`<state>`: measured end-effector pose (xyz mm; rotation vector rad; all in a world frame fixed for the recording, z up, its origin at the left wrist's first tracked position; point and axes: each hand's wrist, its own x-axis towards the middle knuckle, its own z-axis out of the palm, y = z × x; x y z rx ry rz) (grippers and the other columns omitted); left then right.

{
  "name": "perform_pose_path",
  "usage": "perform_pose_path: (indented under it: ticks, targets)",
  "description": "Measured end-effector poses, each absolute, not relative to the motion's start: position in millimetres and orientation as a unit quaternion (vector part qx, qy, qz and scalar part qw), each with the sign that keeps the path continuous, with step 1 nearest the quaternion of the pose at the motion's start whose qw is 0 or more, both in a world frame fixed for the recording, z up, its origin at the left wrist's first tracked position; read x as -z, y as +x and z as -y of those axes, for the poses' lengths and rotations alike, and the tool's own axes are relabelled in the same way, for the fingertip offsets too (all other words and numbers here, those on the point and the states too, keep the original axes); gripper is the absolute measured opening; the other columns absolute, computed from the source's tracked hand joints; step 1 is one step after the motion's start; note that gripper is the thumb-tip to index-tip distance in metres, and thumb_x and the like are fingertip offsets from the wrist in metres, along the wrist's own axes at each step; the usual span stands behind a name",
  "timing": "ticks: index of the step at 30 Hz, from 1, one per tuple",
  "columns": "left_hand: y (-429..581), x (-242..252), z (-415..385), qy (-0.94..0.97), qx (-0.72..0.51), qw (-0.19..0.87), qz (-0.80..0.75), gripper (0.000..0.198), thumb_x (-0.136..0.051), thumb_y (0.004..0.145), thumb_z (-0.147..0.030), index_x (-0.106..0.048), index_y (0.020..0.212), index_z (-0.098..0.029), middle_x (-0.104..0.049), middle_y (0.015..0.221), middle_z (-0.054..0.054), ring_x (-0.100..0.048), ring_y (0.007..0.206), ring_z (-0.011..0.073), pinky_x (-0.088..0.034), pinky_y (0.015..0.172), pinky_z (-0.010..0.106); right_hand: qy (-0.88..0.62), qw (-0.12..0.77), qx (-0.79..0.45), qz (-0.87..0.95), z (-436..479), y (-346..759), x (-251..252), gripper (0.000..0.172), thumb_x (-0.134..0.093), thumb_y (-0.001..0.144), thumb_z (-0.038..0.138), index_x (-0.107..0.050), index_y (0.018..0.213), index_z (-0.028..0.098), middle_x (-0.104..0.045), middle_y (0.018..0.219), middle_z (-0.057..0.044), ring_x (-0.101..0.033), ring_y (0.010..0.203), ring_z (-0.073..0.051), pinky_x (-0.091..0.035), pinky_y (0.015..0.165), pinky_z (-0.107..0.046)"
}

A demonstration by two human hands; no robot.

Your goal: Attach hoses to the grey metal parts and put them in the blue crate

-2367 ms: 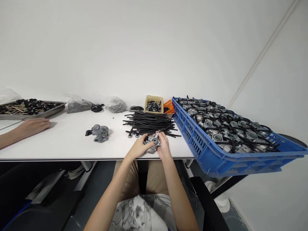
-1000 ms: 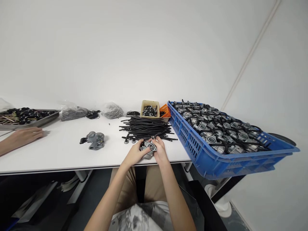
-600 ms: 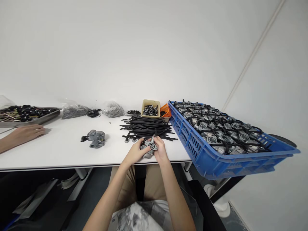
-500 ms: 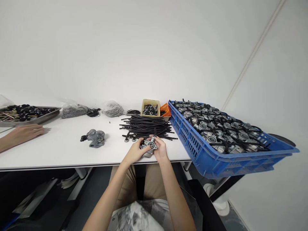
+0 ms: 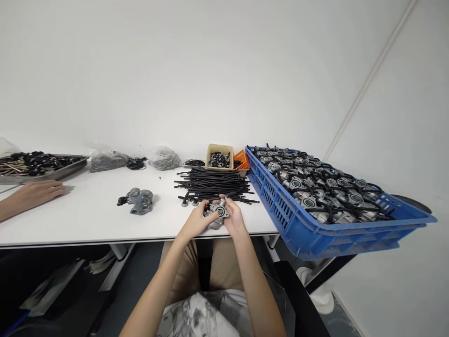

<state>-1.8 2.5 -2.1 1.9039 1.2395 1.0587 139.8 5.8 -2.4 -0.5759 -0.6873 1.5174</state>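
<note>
The left hand (image 5: 195,221) and right hand (image 5: 235,220) hold a metal carburetor (image 5: 220,213) near the white table's (image 5: 87,220) near edge, their fingers closed narrowly around it, just in front of a pile of black hoses (image 5: 210,185).
</note>
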Motion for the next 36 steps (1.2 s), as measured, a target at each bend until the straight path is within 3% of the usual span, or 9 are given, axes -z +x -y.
perform_pose_path:
  ticks: [5,9,14,18,22,26,31,36]
  targets:
    - [-1.8,1.0,-1.9,0.719,-0.404,0.311,-0.472,0.054,-0.063,0.076,-0.055,-0.057,0.111,-0.015,-0.069,0.104,0.009,-0.063,0.096,0.029,-0.048,0.082,0.037,-0.252,0.646,-0.655,0.301,-8.0,141.0,4.4,0.026,-0.08,0.064,0.032,-0.06,0.073,0.018,-0.069,0.07,-0.001,-0.063,0.064,-0.014,-0.049,0.064,-0.026]
    - [-2.1,0.7,-1.2,0.726,-0.397,0.314,-0.466,0.052,-0.061,0.078,-0.054,-0.056,0.111,-0.014,-0.068,0.106,0.01,-0.063,0.097,0.0285,-0.048,0.081,0.036,-0.246,0.623,-0.686,0.283,-8.1,141.0,3.1,0.031,-0.075,0.069,0.042,-0.064,0.085,0.017,-0.071,0.073,-0.003,-0.064,0.066,-0.017,-0.05,0.064,-0.028]
    - [-2.9,2.2,-2.1,0.717,-0.395,0.323,-0.474,0.054,-0.062,0.077,-0.053,-0.054,0.113,-0.014,-0.067,0.106,0.009,-0.062,0.098,0.0285,-0.048,0.083,0.036,-0.263,0.654,-0.65,0.285,-7.3,140.1,2.3,0.027,-0.081,0.064,0.032,-0.06,0.074,0.018,-0.069,0.067,0.001,-0.062,0.062,-0.013,-0.049,0.064,-0.024]
    - [-2.8,2.0,-2.4,0.723,-0.403,0.319,-0.462,0.048,-0.062,0.077,-0.051,-0.056,0.109,-0.015,-0.067,0.104,0.009,-0.063,0.096,0.028,-0.048,0.082,0.036,-0.248,0.625,-0.682,0.289,-7.7,140.5,3.1,0.027,-0.076,0.07,0.037,-0.064,0.085,0.017,-0.071,0.074,-0.003,-0.064,0.067,-0.016,-0.049,0.063,-0.026]
    - [-2.2,0.7,-1.7,0.717,-0.406,0.32,-0.467,0.048,-0.063,0.076,-0.052,-0.058,0.107,-0.016,-0.068,0.102,0.008,-0.063,0.096,0.0286,-0.048,0.082,0.037,-0.256,0.655,-0.649,0.291,-8.7,139.9,3.9,0.023,-0.078,0.069,0.031,-0.06,0.072,0.017,-0.068,0.067,0.0,-0.062,0.062,-0.014,-0.048,0.064,-0.025]
    - [-2.6,1.6,-1.8,0.717,-0.413,0.322,-0.46,0.048,-0.064,0.076,-0.05,-0.058,0.108,-0.016,-0.068,0.103,0.008,-0.063,0.096,0.028,-0.048,0.082,0.037,-0.249,0.625,-0.683,0.283,-9.0,140.1,3.7,0.026,-0.074,0.073,0.039,-0.064,0.084,0.017,-0.072,0.076,-0.004,-0.065,0.069,-0.017,-0.051,0.068,-0.029]
    - [-3.4,3.7,-3.5,0.715,-0.409,0.322,-0.467,0.05,-0.064,0.076,-0.052,-0.056,0.109,-0.015,-0.067,0.103,0.009,-0.062,0.097,0.0283,-0.047,0.083,0.037,-0.246,0.661,-0.646,0.292,-9.8,139.2,6.5,0.025,-0.081,0.066,0.027,-0.059,0.073,0.018,-0.07,0.067,0.0,-0.063,0.065,-0.014,-0.05,0.067,-0.025]
    - [-3.4,4.1,-4.5,0.713,-0.417,0.326,-0.46,0.048,-0.064,0.077,-0.049,-0.056,0.11,-0.016,-0.067,0.107,0.009,-0.061,0.1,0.0283,-0.047,0.084,0.036,-0.228,0.631,-0.676,0.305,-10.2,140.1,8.1,0.027,-0.078,0.068,0.034,-0.067,0.085,0.016,-0.074,0.087,-0.006,-0.067,0.082,-0.017,-0.051,0.076,-0.028]
